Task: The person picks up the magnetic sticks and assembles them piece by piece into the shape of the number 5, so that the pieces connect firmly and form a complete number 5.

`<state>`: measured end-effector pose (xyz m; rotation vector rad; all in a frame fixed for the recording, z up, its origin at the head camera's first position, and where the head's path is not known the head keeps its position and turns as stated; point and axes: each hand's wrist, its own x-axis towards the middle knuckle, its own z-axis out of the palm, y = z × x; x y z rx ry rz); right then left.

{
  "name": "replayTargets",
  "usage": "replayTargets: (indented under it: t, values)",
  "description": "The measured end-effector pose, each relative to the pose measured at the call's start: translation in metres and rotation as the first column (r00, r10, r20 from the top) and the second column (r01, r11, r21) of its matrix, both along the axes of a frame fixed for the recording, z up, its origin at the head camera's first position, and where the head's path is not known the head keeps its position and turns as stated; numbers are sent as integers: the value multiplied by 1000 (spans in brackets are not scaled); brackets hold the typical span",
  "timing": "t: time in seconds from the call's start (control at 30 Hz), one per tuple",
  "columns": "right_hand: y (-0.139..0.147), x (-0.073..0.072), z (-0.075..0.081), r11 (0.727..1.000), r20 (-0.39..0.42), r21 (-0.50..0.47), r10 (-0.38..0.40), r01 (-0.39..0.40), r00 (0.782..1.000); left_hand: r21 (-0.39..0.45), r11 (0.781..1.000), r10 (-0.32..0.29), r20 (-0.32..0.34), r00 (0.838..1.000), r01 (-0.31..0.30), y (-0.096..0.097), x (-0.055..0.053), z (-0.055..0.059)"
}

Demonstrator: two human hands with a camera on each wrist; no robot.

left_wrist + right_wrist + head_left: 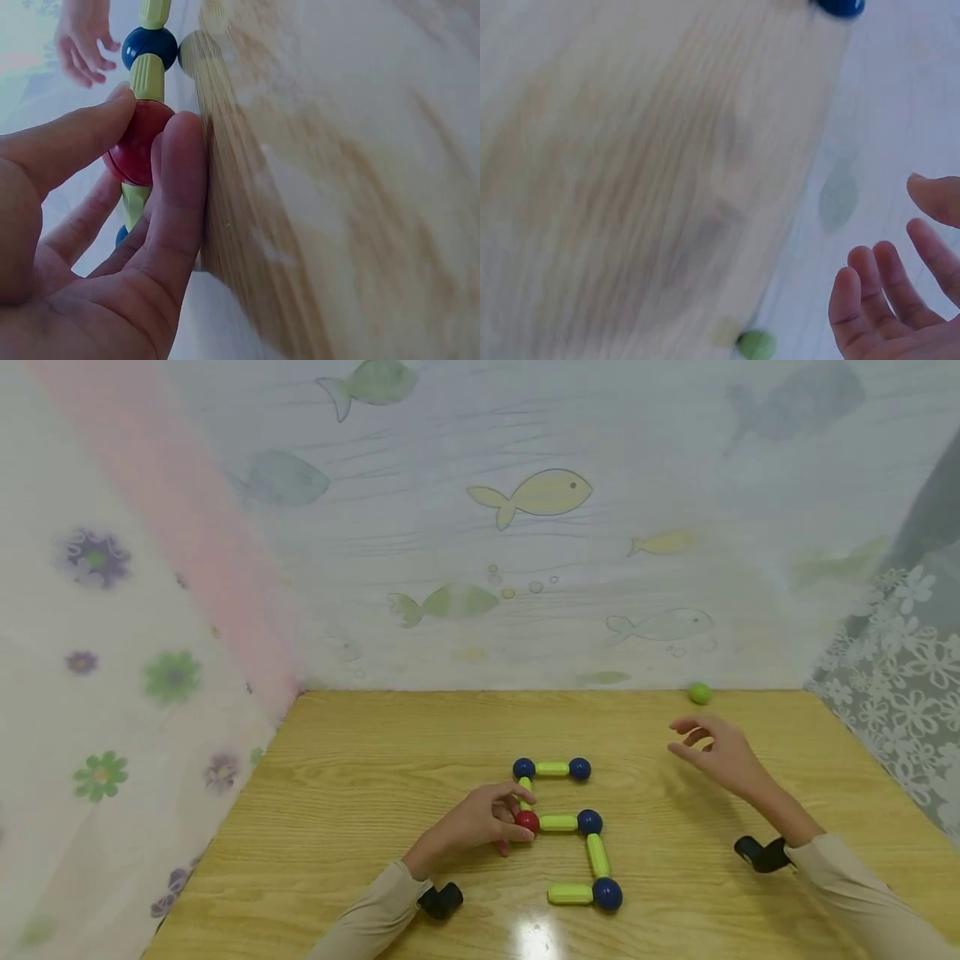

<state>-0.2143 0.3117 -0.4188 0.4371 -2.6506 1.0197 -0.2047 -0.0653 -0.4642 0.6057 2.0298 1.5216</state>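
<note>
My left hand [483,817] pinches a red ball [527,822] between thumb and fingers, seen close up in the left wrist view. The ball joins a chain of yellow-green rods and blue balls lying on the table in an S-like shape. From it one rod [558,823] runs right to a blue ball [589,822], and another goes up to a blue ball [523,768]. At the near end, a rod [570,894] sticks out leftward from a blue ball [607,894]. My right hand [718,753] hovers over the table's right side, fingers loosely bent, holding nothing.
A green ball [700,693] sits at the table's far edge, beyond the right hand. The wooden table [360,735] meets a fish-patterned curtain [420,543] at the back. Flowered cloth [97,718] hangs on the left, and white floral lace [918,668] on the right.
</note>
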Motion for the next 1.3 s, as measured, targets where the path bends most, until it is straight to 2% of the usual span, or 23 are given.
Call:
replayTargets:
  t: [0.17,0.33,0.53,0.67,0.73,0.83,0.93,1.13,1.3]
  values:
    - [31,-31,-7,994,39,8,-110,110,993,-12,1000,3,-18,1000,-4,0,2,2]
    - [51,-55,-13,980,81,-10,-199,201,977,-53,998,24,-51,998,-27,1,6,4]
    - [66,-78,-19,963,195,-44,-254,267,947,-84,995,52,-101,993,-61,4,12,6]
    - [74,-87,-26,961,251,-7,-264,275,931,-111,990,70,-158,985,-88,6,14,7]
    - [77,-91,-30,965,244,38,-261,259,934,-129,986,77,-199,977,-104,7,14,7]
    - [77,-94,-35,970,194,97,-238,223,952,-147,981,86,-241,967,-124,8,14,7]
    - [74,-94,-36,971,160,112,-225,209,961,-149,980,90,-248,964,-130,9,13,6]
    - [68,-87,-29,970,216,94,-239,223,947,-133,982,101,-229,968,-134,8,10,8]
    - [63,-80,-26,979,260,86,-201,184,945,-129,981,112,-218,970,-142,2,6,6]
